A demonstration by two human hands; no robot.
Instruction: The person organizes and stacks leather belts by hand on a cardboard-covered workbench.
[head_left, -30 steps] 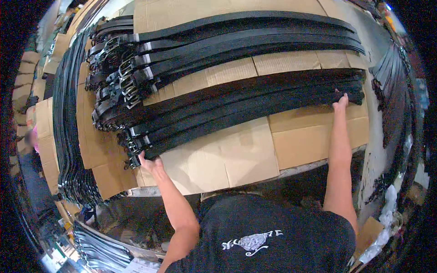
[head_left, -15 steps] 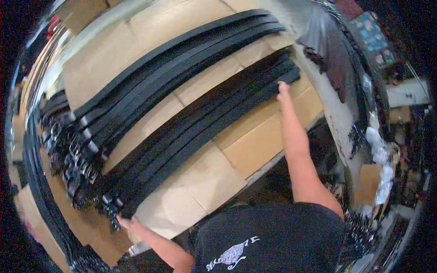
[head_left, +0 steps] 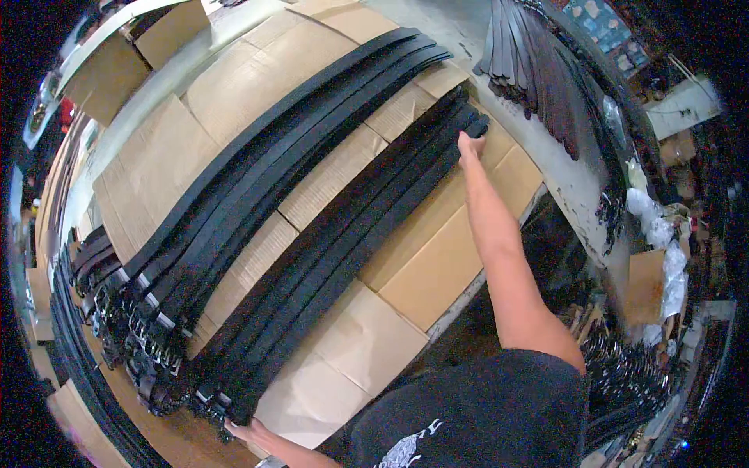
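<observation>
A row of black belts (head_left: 335,234) lies lengthwise on cardboard, its buckle ends at lower left and its tips at upper right. My right hand (head_left: 470,147) is closed around the tip end of the nearest belts. At the other end, my left hand (head_left: 245,430) grips the same belts beside their metal buckles (head_left: 214,402); its fingertips are partly hidden. Behind this row, a second group of black belts (head_left: 289,148) is laid out the same way, with a dense cluster of buckles (head_left: 129,312) at its left end.
Cardboard sheets (head_left: 328,374) cover the table. Dark strips (head_left: 530,86) hang over the far right edge. More belts (head_left: 86,374) run along the left side. Plastic wrap (head_left: 659,226), a cardboard box (head_left: 646,285) and a heap of buckled belts (head_left: 624,366) are at the right.
The view has shifted, so the belts sit lower at the left end. Both hands stay at the two ends of the near row, with the belts lying much as before.
</observation>
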